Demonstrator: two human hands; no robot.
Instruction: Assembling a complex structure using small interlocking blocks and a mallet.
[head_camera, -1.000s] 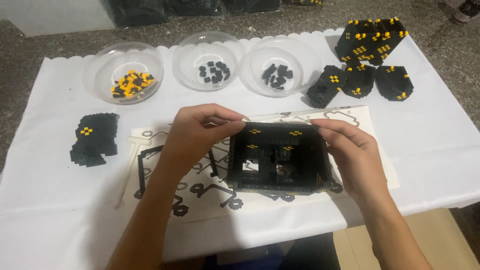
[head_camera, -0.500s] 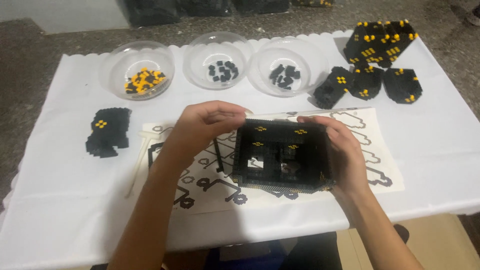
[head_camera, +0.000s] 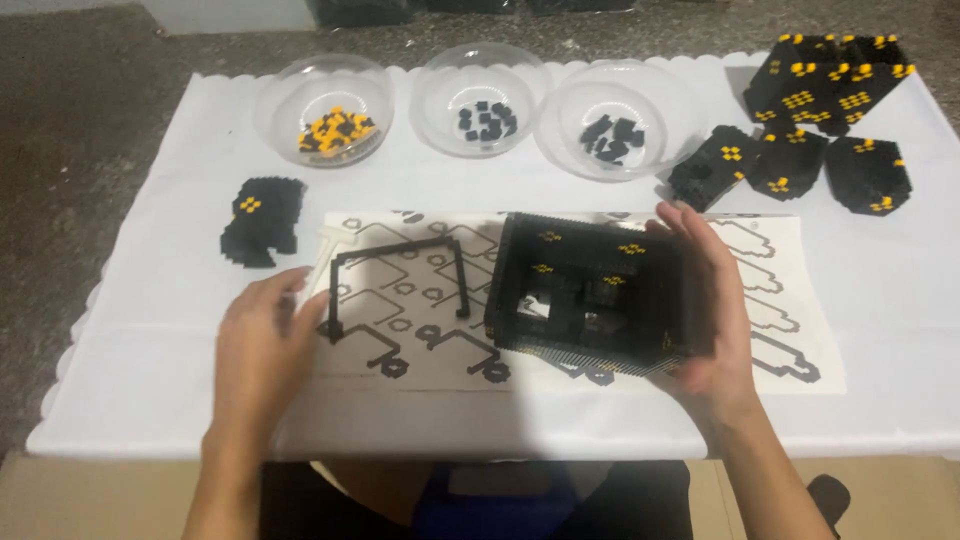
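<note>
Right hand: I see fingers clamped on the black brick frame;
Left hand: fingers loosely apart, resting on the printed sheet

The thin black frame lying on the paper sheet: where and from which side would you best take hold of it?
The thin black frame lies flat on the paper sheet, open toward the person. Probably best pinched at its left rail, from the left, where the left hand already rests. The right hand holds the black block box, crowding the frame's right side.
</note>
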